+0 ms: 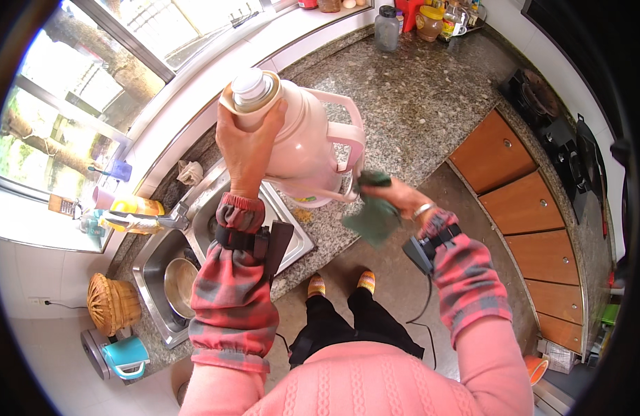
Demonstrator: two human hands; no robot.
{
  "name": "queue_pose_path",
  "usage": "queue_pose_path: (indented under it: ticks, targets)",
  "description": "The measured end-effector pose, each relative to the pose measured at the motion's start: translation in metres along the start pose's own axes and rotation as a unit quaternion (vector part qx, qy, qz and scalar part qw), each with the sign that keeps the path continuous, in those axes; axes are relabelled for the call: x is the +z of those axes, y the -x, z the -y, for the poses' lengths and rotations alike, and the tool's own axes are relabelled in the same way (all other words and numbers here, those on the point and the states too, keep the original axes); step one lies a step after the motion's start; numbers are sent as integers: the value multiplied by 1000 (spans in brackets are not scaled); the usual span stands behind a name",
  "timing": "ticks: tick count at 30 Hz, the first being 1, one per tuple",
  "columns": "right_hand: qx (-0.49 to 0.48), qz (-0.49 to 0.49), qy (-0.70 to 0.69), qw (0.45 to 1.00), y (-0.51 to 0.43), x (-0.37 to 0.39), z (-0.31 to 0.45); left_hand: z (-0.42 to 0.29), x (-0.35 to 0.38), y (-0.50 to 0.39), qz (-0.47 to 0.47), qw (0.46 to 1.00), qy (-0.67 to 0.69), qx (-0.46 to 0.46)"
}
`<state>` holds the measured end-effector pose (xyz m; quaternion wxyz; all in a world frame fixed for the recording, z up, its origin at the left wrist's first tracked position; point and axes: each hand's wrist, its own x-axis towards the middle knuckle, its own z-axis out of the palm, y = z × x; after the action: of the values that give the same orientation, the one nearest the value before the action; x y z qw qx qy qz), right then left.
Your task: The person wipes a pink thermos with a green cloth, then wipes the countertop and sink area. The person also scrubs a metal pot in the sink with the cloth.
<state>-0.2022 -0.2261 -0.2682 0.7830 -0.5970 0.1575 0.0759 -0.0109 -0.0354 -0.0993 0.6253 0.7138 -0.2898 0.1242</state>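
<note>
A pink thermos flask (304, 140) with two side handles and a white stopper (248, 85) stands over the granite counter beside the sink, tilted somewhat in view. My left hand (251, 138) grips its neck just below the rim, thumb on the near side. In my right hand (395, 193) is a dark green cloth (374, 216), held against the lower part of the flask's handle frame; some of the cloth hangs past the counter edge. The fingertips of my right hand are partly hidden by the cloth.
A double steel sink (143, 273) holding a metal bowl (180, 287) lies at the left, near a wicker basket (114, 304) and a turquoise jug (126, 356). Jars (386, 30) stand at the back. A gas stove (564, 151) is on the right counter.
</note>
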Motion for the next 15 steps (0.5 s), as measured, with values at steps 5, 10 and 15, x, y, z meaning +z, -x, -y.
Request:
queue_pose_path:
  ticks: [5,10,15]
  targets:
    - [-1,-112,56,992,78,36,21,0,-2,2,20,999,37,7]
    - [-333,-249,188,890,86,100,70,1,-3,1,20,999,28,-3]
    - [-499,-227,472,691,29,148,89,2,-5,0,24,999,15,17]
